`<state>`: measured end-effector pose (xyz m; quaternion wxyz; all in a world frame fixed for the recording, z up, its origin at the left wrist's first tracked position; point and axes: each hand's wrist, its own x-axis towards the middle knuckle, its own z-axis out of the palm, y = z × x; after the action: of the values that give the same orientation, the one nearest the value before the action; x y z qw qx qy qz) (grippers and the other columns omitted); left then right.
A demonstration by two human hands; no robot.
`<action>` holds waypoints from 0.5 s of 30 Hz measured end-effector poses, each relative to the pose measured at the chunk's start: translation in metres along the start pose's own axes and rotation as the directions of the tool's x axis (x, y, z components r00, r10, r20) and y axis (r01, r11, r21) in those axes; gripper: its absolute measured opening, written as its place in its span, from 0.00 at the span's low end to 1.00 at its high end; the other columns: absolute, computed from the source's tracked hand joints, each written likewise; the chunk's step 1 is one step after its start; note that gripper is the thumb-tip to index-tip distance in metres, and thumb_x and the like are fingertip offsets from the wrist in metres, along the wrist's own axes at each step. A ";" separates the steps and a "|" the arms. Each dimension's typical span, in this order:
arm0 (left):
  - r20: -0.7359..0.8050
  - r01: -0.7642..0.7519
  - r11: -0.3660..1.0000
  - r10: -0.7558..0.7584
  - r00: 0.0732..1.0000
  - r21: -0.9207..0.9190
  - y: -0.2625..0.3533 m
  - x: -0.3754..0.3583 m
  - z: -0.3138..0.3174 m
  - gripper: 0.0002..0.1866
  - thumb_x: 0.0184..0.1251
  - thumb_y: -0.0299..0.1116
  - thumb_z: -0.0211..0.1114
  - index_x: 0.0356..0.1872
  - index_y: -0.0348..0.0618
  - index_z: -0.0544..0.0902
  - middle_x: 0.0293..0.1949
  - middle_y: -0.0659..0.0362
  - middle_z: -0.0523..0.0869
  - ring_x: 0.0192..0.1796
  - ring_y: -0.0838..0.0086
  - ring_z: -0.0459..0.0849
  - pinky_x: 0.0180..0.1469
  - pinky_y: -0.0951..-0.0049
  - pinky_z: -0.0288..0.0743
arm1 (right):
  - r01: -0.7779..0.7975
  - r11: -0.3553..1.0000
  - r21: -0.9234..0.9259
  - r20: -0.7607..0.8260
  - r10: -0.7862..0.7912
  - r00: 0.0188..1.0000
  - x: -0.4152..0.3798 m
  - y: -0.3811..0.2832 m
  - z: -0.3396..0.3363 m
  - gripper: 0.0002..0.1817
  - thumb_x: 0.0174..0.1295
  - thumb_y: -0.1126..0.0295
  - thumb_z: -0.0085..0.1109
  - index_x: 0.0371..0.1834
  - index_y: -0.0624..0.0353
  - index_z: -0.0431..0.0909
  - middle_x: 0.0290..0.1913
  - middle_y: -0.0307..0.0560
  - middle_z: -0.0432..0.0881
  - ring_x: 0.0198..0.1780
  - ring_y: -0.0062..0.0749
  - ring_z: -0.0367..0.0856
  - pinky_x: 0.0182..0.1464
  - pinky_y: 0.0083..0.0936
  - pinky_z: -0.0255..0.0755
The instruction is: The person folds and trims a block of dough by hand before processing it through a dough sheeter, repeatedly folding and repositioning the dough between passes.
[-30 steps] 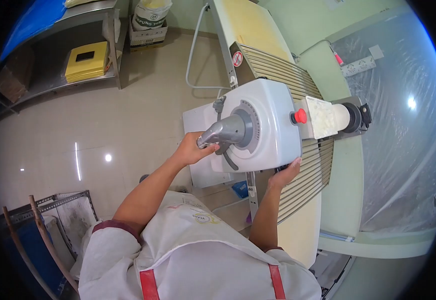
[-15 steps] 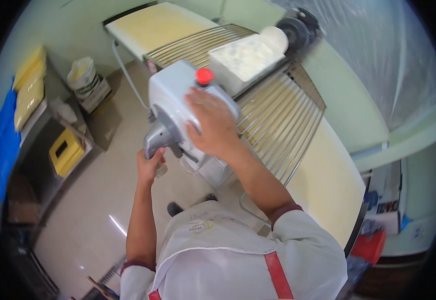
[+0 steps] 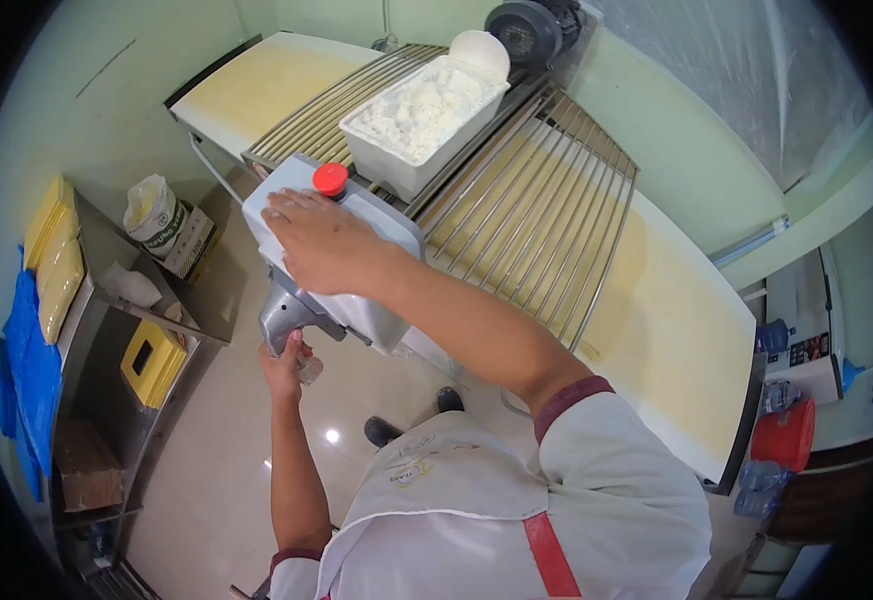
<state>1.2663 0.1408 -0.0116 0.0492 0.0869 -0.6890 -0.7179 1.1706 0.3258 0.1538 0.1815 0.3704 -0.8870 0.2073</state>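
My right hand lies flat with its fingers stretched out on the grey housing of a dough sheeter, beside a red mushroom button. Below it, my left hand is closed around the lower end of the grey lever handle on the housing's front. Something small and clear pokes out beside the left fingers. On top of the machine, behind the housing, stands a white tub heaped with white flour; a round white scoop or lid rests at its far end.
Wire guards arch over the sheeter's floury belts. A dark motor sits at the back. On the left is a metal shelf with yellow packs and blue plastic; a white bucket stands behind. A red bucket is at right.
The view has shifted, so the machine sits further left. My right hand has slid across the housing, its fingers now left of the red button. My left hand stays on the lever handle.
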 end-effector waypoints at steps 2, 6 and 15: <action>0.018 0.003 1.000 -0.002 1.000 -0.010 0.000 0.000 0.000 0.20 0.58 0.48 0.73 0.33 0.38 0.81 0.22 0.59 0.81 0.25 0.74 0.80 0.30 0.72 0.74 | -0.042 0.999 -0.023 0.096 0.044 0.994 0.020 0.003 0.001 0.27 0.57 0.72 0.57 0.61 0.72 0.68 0.64 0.63 0.71 0.67 0.52 0.67 0.70 0.42 0.59; 0.122 0.025 0.988 -0.006 0.992 -0.154 -0.027 -0.003 -0.013 0.21 0.57 0.49 0.73 0.32 0.38 0.82 0.24 0.59 0.83 0.27 0.76 0.81 0.31 0.73 0.75 | -0.045 0.996 -0.076 0.233 0.061 0.971 0.061 0.004 0.010 0.27 0.56 0.71 0.59 0.61 0.69 0.70 0.61 0.62 0.73 0.61 0.55 0.72 0.64 0.43 0.65; 0.044 0.071 0.997 -0.070 0.997 -0.014 -0.029 -0.005 -0.006 0.16 0.56 0.41 0.75 0.29 0.36 0.84 0.21 0.62 0.81 0.26 0.81 0.76 0.31 0.73 0.72 | -0.347 0.853 -0.390 0.632 0.522 0.574 0.161 0.025 0.047 0.30 0.62 0.46 0.50 0.57 0.57 0.79 0.60 0.56 0.78 0.59 0.49 0.78 0.60 0.41 0.68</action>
<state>1.2738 0.1378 -0.0404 0.0096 0.0950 -0.6807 -0.7263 1.0380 0.2245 0.1848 -0.1962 0.1676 -0.9660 -0.0166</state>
